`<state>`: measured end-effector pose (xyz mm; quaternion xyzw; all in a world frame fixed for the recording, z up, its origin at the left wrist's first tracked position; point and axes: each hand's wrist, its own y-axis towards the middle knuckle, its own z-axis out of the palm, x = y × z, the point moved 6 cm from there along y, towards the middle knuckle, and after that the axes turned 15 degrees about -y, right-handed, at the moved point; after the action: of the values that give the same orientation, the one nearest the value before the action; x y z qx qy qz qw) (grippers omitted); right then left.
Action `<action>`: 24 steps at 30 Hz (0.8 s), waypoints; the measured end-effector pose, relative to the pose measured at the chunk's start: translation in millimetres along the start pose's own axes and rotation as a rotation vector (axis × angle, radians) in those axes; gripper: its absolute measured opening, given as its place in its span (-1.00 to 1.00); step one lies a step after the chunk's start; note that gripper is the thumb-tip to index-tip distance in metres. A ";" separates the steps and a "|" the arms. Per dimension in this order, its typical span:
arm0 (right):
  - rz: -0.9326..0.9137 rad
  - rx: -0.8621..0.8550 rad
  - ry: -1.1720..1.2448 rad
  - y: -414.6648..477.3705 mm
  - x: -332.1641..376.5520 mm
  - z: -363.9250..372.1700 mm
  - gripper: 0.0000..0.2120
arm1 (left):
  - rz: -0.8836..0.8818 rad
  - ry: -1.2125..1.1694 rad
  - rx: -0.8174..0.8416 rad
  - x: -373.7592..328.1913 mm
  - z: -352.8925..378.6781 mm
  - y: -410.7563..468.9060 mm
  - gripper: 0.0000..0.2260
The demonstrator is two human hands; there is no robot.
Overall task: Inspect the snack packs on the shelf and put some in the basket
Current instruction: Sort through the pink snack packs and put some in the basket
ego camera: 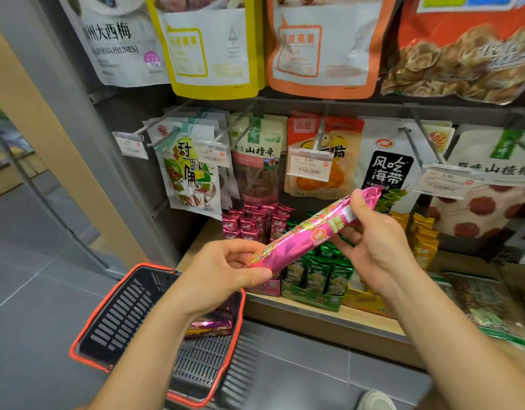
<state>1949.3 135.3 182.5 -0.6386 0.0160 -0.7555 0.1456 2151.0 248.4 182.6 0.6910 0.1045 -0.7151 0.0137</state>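
A long pink snack pack [308,232] is held slantwise in front of the shelf. My left hand [223,273] pinches its lower left end; my right hand [373,241] grips its upper right end. Below my left arm sits a black basket with a red rim [107,315] on the floor, with another pink pack [209,327] lying inside it. On the wooden shelf [359,318] stand display boxes of pink packs [252,223], green packs [317,270] and yellow packs [424,238].
Hanging snack bags fill the hooks above: a white tamarind bag [190,173], a hawthorn strip bag [257,161], an orange bag [323,161], a kelp bag [391,170]. Price tags [310,168] stick out on the hooks. Grey tiled floor [33,261] lies left.
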 end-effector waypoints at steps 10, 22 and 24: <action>0.142 0.249 -0.222 -4.0 -7.3 -5.2 -0.84 | 0.052 0.313 -0.025 4.5 -32.0 -6.2 -0.65; 0.158 0.290 -0.244 -8.0 -2.6 -8.1 -0.82 | -0.073 -0.240 -0.252 12.4 -43.8 -1.5 -0.77; 0.123 0.286 -0.231 -7.2 -1.2 -7.9 -0.84 | -0.056 -0.295 -0.290 12.5 -47.0 -0.7 -0.68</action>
<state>1940.4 141.2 181.5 -0.6916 -0.0691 -0.6615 0.2817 2196.6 258.5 169.2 0.5666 0.2222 -0.7860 0.1085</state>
